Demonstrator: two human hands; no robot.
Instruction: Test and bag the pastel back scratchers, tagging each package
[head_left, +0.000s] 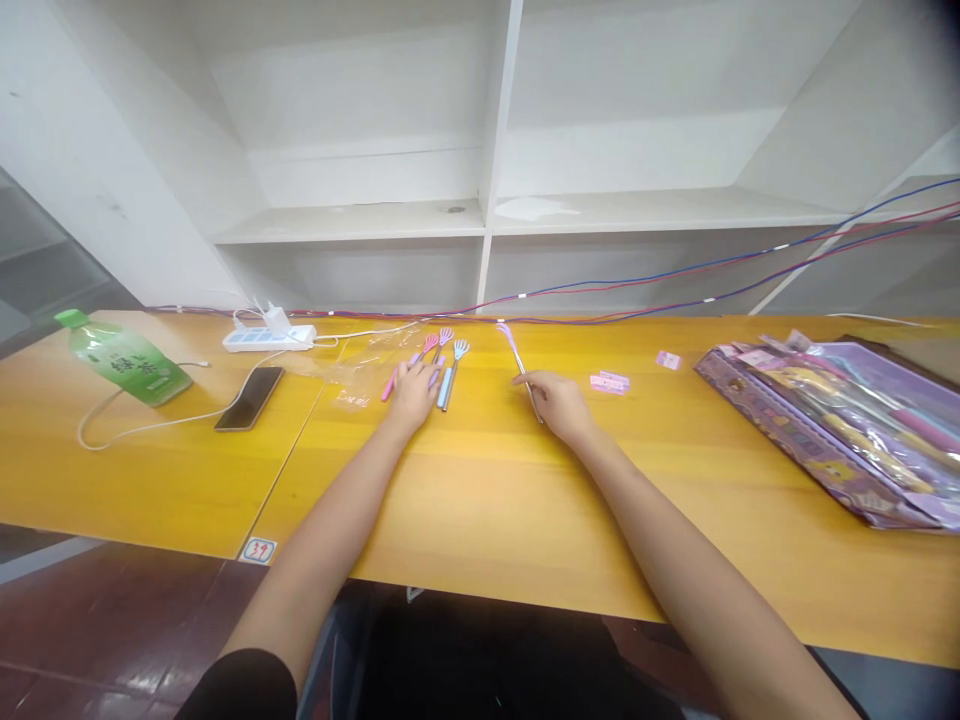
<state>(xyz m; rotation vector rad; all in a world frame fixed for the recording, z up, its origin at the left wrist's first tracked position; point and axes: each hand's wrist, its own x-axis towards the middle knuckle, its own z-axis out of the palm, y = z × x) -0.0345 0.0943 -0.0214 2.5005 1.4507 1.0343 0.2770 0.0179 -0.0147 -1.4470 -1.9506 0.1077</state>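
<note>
Three telescopic back scratchers lie side by side near the table's middle: a pink one [429, 344], a purple one [445, 336] and a blue one [447, 385], their claw heads pointing away from me. My left hand [415, 395] rests over the pink and purple ones, palm down with fingers stretched out; it covers part of their handles. Further right, my right hand [559, 400] is closed around the metal shaft of another back scratcher [513, 343], its light purple head toward the wall. A clear plastic wrapper [360, 372] lies left of the group.
A green bottle [129, 362], a phone [250, 399] and a white power strip [262, 339] are on the left. Small pink cards [610, 383] lie right of my right hand. At far right is a purple box [810, 440] of wrapped items. Cables [600, 284] run along the back.
</note>
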